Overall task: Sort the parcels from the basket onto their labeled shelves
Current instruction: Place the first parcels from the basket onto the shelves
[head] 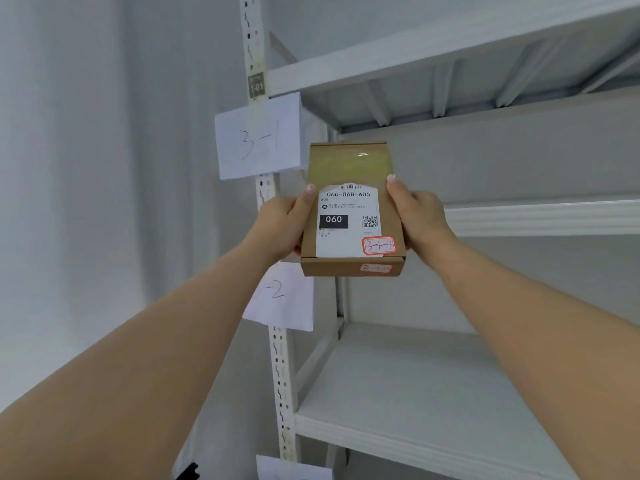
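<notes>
White walls and a pale metal shelving rack point(450, 393) fill the view, seen from below and to the left. Nearest the camera, two bare forearms reach up and forward. Between them a small brown cardboard parcel point(349, 168) is held up in the air in front of the rack, level with the gap between the middle and upper boards and touching no shelf. The left hand point(282, 226) grips the parcel's left edge, thumb lying along the top face and the other fingers curled underneath. The right hand point(417, 216) grips the right edge the same way, thumb on top.

On the parcel's top face sits a white shipping label point(348, 220) printed "060-06B-A05" with a black "060" block and a square code. At its lower right corner is a red-bordered sticker point(378, 245) handwritten "3-1-11". Shiny tape covers the far half of the box.

Behind the parcel, the rack's perforated upright post point(278, 375) carries paper signs. One sign point(258, 138) above the left hand reads "3-1". A second sign point(282, 296) below the parcel shows "-2", its start hidden. A third sheet point(291, 470) pokes in at the bottom edge, unreadable.
</notes>
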`<act>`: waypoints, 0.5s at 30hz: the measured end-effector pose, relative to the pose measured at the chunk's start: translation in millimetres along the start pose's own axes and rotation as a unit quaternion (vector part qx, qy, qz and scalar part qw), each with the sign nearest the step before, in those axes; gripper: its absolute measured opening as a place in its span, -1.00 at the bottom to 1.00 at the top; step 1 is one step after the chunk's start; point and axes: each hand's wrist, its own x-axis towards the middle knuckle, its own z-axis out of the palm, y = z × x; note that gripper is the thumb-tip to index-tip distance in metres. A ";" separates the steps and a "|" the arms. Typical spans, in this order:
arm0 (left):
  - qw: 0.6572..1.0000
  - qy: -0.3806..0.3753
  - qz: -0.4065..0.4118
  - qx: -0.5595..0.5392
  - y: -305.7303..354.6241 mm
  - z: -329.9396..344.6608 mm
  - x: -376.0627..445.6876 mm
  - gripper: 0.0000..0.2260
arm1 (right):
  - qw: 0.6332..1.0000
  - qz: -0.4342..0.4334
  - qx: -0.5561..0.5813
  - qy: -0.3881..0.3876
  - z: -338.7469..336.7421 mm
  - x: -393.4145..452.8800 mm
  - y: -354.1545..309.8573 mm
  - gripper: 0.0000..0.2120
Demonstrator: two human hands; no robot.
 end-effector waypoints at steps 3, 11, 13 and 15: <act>0.998 -0.042 0.034 -0.039 27.7 49.0 4.0 -0.44 | 0.998 -0.007 -0.024 0.054 -59.5 1.6 1.8 -0.49; 0.972 -0.135 0.119 -0.148 141.9 214.2 -11.8 -0.50 | 0.982 -0.008 -0.076 0.175 -267.2 -15.2 -3.0 -0.56; 0.958 -0.156 0.138 -0.196 180.6 261.0 -24.7 -0.58 | 0.975 -0.002 -0.089 0.202 -327.9 -25.4 -6.3 -0.58; 0.943 -0.171 0.154 -0.240 222.6 308.5 -40.2 -0.64 | 0.966 0.005 -0.111 0.233 -391.0 -37.0 -9.2 -0.58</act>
